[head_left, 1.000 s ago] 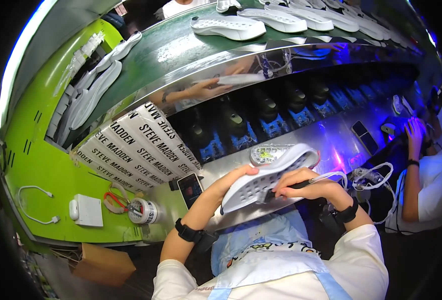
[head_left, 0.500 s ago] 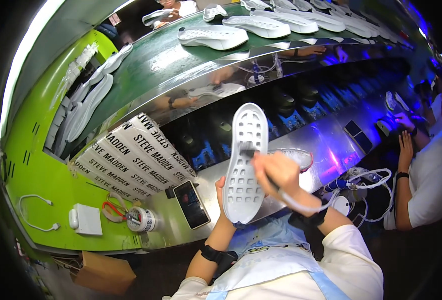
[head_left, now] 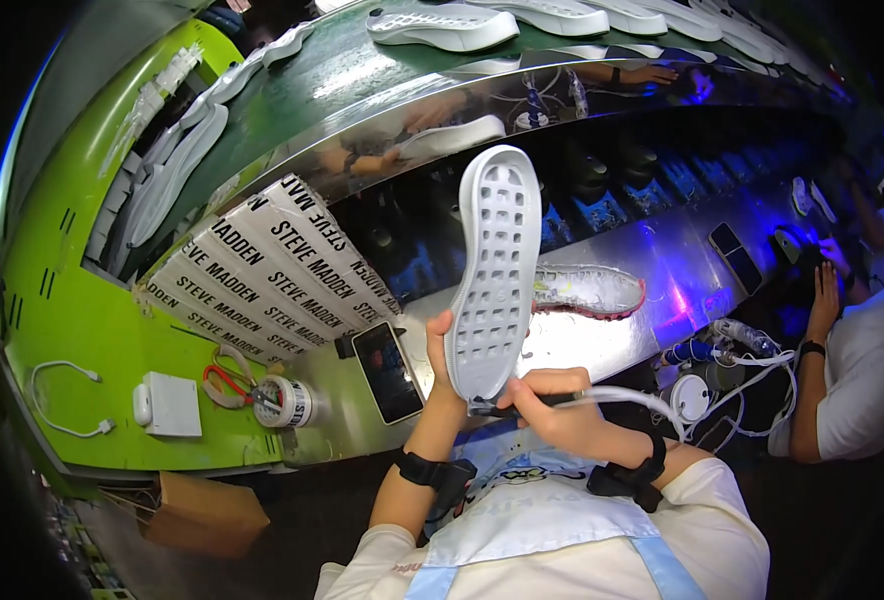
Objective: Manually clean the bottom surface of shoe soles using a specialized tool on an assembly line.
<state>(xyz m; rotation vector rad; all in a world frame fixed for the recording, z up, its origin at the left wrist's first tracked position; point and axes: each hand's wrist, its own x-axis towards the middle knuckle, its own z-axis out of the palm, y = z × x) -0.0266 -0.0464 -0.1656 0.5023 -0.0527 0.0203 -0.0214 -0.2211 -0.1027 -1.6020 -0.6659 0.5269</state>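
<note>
A white shoe sole [head_left: 497, 270] with a grid of square hollows is held up, tilted, in front of me. My left hand [head_left: 441, 365] grips its near end from the left side, thumb along the edge and the other fingers mostly hidden behind. My right hand [head_left: 565, 418] is closed around a dark-handled brush [head_left: 554, 399] that joins a white hose [head_left: 630, 395]. The brush's tip is at the sole's near end, partly hidden by the fingers. Behind the sole, on the metal ledge [head_left: 572, 345], lies a white shoe piece [head_left: 594, 290] with a red rim.
A green conveyor belt [head_left: 337, 85] carries several white soles [head_left: 442, 28]. Left stand a striped printed box [head_left: 272, 285], a phone [head_left: 388, 375], a tub [head_left: 289, 402], scissors [head_left: 224, 386] and a white case [head_left: 173, 405]. Right are a hose-fed canister [head_left: 689, 398], another phone [head_left: 736, 258] and a co-worker's arm [head_left: 812, 390].
My right hand has brought the brush from the middle of the sole down to its near end. The camera view has shifted, and more of the red-rimmed shoe piece shows.
</note>
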